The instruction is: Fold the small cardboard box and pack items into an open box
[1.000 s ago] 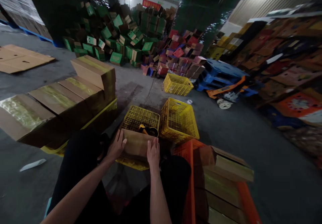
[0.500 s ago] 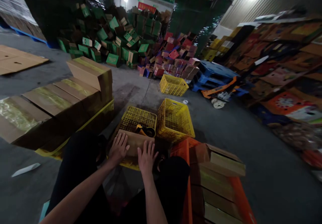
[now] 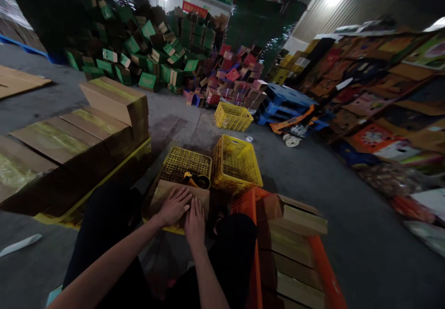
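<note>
A brown cardboard box [image 3: 160,195] lies on an upturned yellow plastic crate [image 3: 181,159] between my knees. My left hand [image 3: 176,205] rests flat on its top, fingers stretched out. Close beside it, my right hand [image 3: 195,221] also lies flat on the cardboard, fingers extended. The two hands nearly touch at the middle of the box. Just behind the box, on the crate, sits a yellow and black tape dispenser [image 3: 195,179]. The lower sides of the box are largely hidden by my hands and arms.
Taped cartons [image 3: 55,137] stand on a yellow crate at my left. An orange crate [image 3: 256,244] holding cardboard boxes is at my right. Ahead are an open yellow crate [image 3: 239,165], another yellow crate [image 3: 233,116], an orange pallet jack [image 3: 294,126] and heaped green boxes [image 3: 148,81].
Both hands have slid inward along the box top, from apart near its two ends to side by side at the middle. The view has turned slightly right.
</note>
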